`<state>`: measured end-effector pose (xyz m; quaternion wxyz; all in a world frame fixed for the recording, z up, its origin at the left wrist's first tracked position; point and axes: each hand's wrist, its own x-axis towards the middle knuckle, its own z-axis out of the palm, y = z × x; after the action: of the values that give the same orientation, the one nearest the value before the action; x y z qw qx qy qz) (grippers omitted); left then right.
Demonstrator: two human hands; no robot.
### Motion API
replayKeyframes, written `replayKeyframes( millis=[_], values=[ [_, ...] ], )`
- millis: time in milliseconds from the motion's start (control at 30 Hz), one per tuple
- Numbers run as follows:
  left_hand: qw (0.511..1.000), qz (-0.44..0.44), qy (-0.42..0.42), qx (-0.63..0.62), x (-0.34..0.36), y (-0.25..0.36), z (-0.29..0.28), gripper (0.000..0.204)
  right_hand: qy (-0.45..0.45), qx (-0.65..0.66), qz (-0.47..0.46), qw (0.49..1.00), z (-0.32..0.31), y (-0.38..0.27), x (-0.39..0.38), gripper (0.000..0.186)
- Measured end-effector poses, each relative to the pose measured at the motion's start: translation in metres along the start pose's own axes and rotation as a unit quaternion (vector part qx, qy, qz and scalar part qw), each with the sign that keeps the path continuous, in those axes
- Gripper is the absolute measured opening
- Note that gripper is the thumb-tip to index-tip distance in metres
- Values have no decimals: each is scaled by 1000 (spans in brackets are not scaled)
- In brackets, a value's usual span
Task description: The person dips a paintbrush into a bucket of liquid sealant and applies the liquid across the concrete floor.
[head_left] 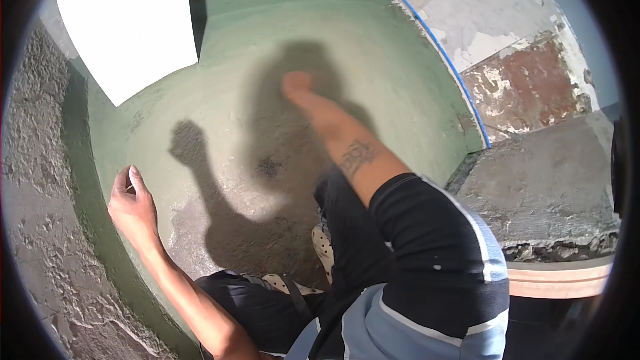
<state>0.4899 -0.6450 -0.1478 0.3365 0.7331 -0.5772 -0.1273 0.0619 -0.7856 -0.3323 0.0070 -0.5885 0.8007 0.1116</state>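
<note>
- The green-coated floor (400, 60) is lying beneath and ahead of the person, spreading on both sides of the right forearm (333, 130).
- Its long axis is remaining uncertain: the body is covering the near part and the lens is bending the edges.
- The right hand (298, 85) is pointing forward and slightly left over the middle of the coating; blur is hiding its grip and any contact, so I cannot tell either.
- The left hand (133, 210) is standing near the left border, fingers curling loosely upward and a gap showing at the thumb; I cannot tell whether it is grasping anything.
- A grey, damp-looking patch (187, 237) is showing near the shoes (323, 250), partly in shadow.
- A blue strip (443, 51) is bordering the right side, its long axis running away and leftward from the near end.
- Rough grey masonry (33, 160) is flanking the left.
- A reddish-brown patch (527, 83) and a grey slab (540, 187) are lying at right.
- A glaring white panel (127, 27) is occupying the upper left.
</note>
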Motion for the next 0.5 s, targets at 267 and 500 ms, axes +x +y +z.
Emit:
replayKeyframes(
  millis=[267, 500],
  values=[
    [1000, 6, 10, -14, -2, 4, 6, 30, 72, 33, -358, 930, 36, -339, -151, 17],
    [998, 20, 47, -22, -1, 4, -1, 27, 5, 355, -415, 838, 25, -396, -230, 16]
  ],
)
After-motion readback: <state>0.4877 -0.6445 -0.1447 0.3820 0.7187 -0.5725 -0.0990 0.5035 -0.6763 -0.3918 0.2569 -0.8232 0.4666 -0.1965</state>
